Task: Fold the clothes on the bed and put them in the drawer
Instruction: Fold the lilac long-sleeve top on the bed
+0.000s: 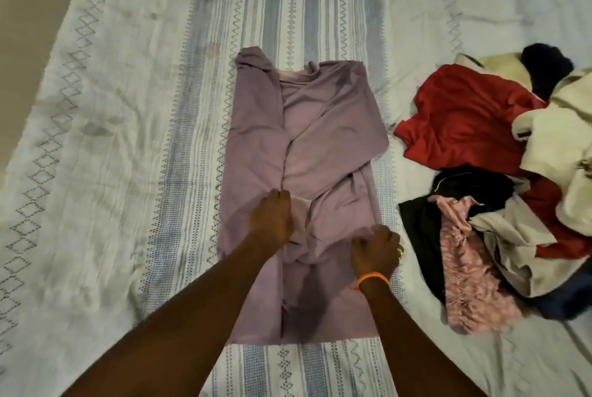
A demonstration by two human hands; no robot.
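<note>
A lilac long-sleeved garment [320, 127] lies flat down the middle of the bed [105, 127], its sides folded inward into a long strip. My left hand [272, 220] grips a bunched sleeve end near the garment's lower middle, fingers curled into the cloth. My right hand [376, 249], with a ring and an orange wristband, pinches a fold of the same fabric at its right edge. Both hands sit close together over the garment's lower half. The drawer is out of view.
A loose pile of clothes [499, 172] lies on the right side of the bed: red, cream, black, dark blue and a pink patterned piece [471, 271]. The bed's left edge [41, 44] runs diagonally at the upper left.
</note>
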